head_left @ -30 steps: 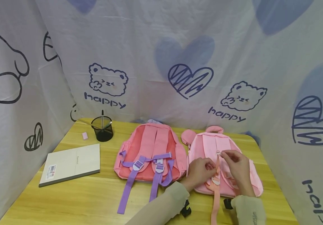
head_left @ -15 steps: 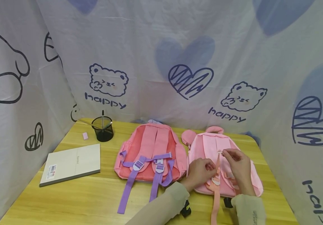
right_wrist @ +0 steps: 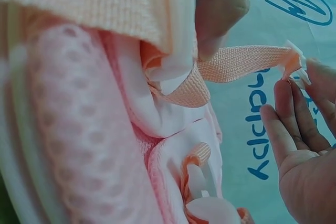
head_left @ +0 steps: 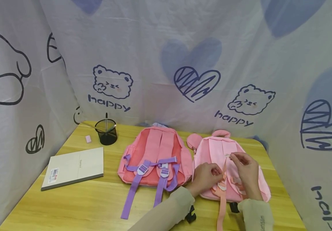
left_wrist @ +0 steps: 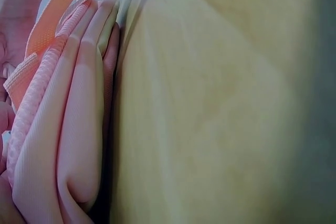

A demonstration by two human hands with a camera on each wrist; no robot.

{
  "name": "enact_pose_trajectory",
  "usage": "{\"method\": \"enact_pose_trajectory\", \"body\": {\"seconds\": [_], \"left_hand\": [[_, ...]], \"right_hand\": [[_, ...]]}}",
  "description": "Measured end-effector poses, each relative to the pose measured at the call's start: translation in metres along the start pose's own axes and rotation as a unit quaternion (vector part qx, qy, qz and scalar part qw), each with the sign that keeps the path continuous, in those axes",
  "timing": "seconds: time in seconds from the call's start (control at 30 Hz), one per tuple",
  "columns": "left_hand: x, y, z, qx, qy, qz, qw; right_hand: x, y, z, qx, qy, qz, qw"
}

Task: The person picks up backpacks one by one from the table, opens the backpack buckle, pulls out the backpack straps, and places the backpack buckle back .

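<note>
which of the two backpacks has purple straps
The darker pink backpack on the left; the paler pink backpack under both hands has peach straps.

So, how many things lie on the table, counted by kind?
Backpacks: 2, a coral one with purple straps and a light pink one
Notebook: 1
Mesh pen cup: 1
Eraser: 1
Total: 5
</note>
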State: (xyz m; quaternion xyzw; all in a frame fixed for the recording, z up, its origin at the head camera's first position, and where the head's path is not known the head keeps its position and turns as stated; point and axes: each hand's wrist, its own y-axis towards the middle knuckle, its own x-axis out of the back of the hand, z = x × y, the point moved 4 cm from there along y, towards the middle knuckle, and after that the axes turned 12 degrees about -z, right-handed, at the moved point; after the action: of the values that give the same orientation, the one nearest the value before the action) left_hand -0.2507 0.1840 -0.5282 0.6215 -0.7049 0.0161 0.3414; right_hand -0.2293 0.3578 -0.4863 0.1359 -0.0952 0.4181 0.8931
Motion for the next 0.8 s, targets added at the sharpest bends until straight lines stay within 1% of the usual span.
{"method": "enact_pose_trajectory", "body": {"seconds": [0.2, 0.4, 0.53, 0.67, 0.77, 0.8], "left_hand": [[-0.0017, 0.0005, 0.0017, -0.004, 0.010, -0.001, 0.9999], [-0.0014, 0.0002, 0.0014, -0.004, 0.016, 0.000, 0.9999], [-0.0007, -0.0003, 0.0015, 0.000, 0.010, 0.000, 0.9999], [-0.0002, -0.0001, 0.0011, 0.004, 0.003, 0.003, 1.0000], [0.0004, -0.0003, -0.0001, -0.001, 0.001, 0.005, 1.0000], [0.0005, -0.0006, -0.0007, -0.006, 0.000, 0.006, 1.0000]], "right_hand": [[0.0005, -0.0005, -0.0011, -0.019, -0.004, 0.004, 1.000], [-0.0010, -0.0002, -0.0021, -0.018, 0.011, 0.009, 1.000], [-0.0009, -0.0002, -0.0025, -0.017, 0.020, 0.006, 1.000], [0.0007, -0.0001, -0.0022, -0.022, 0.016, 0.004, 1.000], [0.0030, -0.0002, -0.0019, -0.025, 0.009, 0.006, 1.000], [0.0040, -0.0001, -0.0017, -0.023, 0.015, 0.005, 1.000]]}}
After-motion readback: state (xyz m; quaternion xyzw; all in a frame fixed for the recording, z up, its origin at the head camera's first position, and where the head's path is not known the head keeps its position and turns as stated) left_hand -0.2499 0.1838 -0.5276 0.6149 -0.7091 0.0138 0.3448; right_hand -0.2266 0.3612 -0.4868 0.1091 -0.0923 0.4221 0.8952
